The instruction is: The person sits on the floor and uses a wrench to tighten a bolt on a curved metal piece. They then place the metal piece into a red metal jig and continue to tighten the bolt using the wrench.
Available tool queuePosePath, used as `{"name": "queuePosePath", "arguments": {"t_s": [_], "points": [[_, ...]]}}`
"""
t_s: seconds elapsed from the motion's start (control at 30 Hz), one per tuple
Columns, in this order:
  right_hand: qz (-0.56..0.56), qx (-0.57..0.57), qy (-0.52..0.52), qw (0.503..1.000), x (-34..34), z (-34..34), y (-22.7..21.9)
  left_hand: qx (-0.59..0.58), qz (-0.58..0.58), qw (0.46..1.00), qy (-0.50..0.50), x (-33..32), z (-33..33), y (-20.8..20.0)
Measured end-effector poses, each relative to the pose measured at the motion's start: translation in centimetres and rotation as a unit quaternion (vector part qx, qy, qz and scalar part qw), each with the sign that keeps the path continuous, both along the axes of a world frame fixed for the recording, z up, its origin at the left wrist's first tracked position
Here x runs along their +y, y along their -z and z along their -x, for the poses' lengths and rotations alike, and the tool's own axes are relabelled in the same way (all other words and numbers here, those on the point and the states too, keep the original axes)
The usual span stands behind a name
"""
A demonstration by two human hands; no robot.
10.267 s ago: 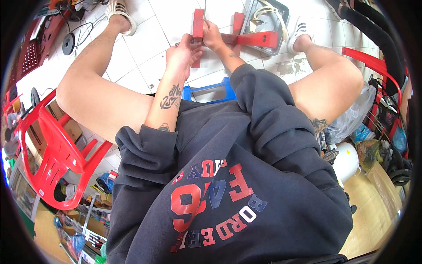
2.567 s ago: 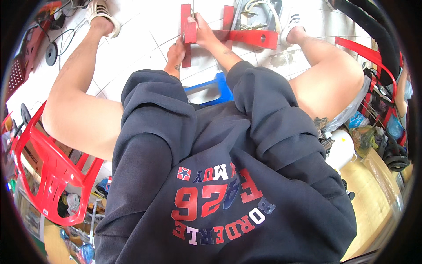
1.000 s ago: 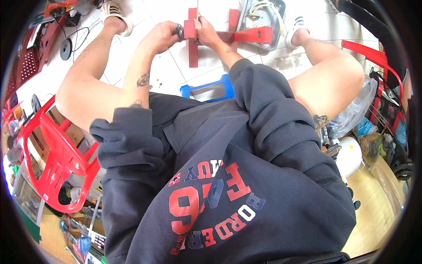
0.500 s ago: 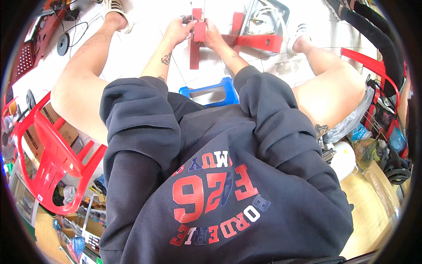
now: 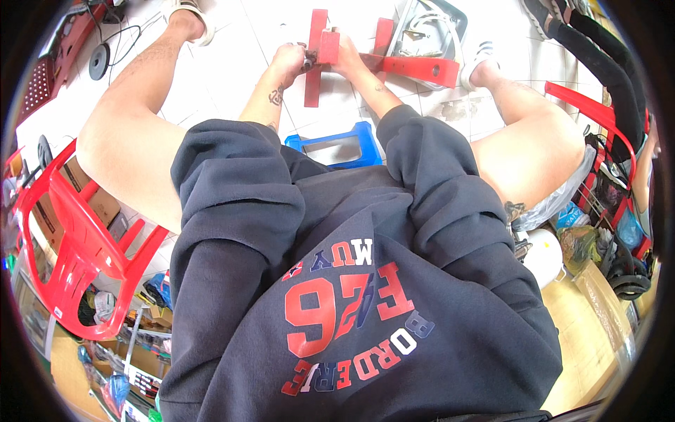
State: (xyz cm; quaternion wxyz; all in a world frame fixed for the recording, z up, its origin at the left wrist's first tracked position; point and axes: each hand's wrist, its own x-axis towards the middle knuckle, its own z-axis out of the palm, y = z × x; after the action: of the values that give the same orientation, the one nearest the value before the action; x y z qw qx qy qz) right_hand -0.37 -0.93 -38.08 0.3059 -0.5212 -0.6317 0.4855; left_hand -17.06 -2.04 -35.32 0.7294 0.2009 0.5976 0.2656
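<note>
A red metal frame (image 5: 314, 90) stands on the floor in front of me, with a long bar crossed by an upright red post (image 5: 328, 48). My left hand (image 5: 288, 62) is closed round a small dark metal part (image 5: 308, 59) at the post's left side. Against the right side of the post, my right hand (image 5: 349, 56) grips the frame, its fingertips hidden behind the red metal. A second red bar (image 5: 420, 69) reaches out to the right, joined to a short crosspiece (image 5: 384, 36).
Nearer me lies a blue plastic frame (image 5: 365, 145). A grey tray (image 5: 450, 39) holding white tubing sits beyond the right bar. Red plastic chairs (image 5: 74, 246) flank me. Black cable and a round black disc (image 5: 99, 66) lie at far left. Another person's dark-clothed leg (image 5: 598, 53) is at far right.
My left hand has come nearer and slightly right, now on the dark metal part. The post's top has shifted right. Thin rods seen at the top before no longer show.
</note>
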Motion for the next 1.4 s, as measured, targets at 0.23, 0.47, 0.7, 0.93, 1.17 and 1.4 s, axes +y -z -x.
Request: {"name": "queuePosePath", "arguments": {"t_s": [0.23, 0.47, 0.7, 0.93, 1.17, 1.4], "points": [[-0.003, -0.018, -0.016, 1.000, 0.3, -0.5, 1.9, 0.073, -0.046, 0.996, 0.001, -0.7, -0.5, -3.2], [0.161, 0.112, 0.072, 0.978, 0.5, 0.3, 2.0, 0.095, -0.053, 0.993, 0.056, -1.0, -0.7, -5.5], [0.172, 0.103, 0.089, 0.976, 0.2, 0.3, -0.1, 0.263, -0.049, 0.962, 0.061, -2.2, -1.9, -4.1], [0.159, 0.076, 0.098, 0.980, 0.1, 0.4, -2.3, 0.188, -0.102, 0.976, 0.023, -1.6, -2.5, -1.5], [0.156, 0.050, 0.112, 0.980, 0.1, 0.5, -2.1, 0.169, -0.094, 0.980, -0.039, -1.4, -2.7, -2.2], [0.166, 0.081, 0.123, 0.975, -0.1, 0.5, -2.5, 0.065, -0.022, 0.997, 0.048, -1.0, -0.8, -5.5]]}}
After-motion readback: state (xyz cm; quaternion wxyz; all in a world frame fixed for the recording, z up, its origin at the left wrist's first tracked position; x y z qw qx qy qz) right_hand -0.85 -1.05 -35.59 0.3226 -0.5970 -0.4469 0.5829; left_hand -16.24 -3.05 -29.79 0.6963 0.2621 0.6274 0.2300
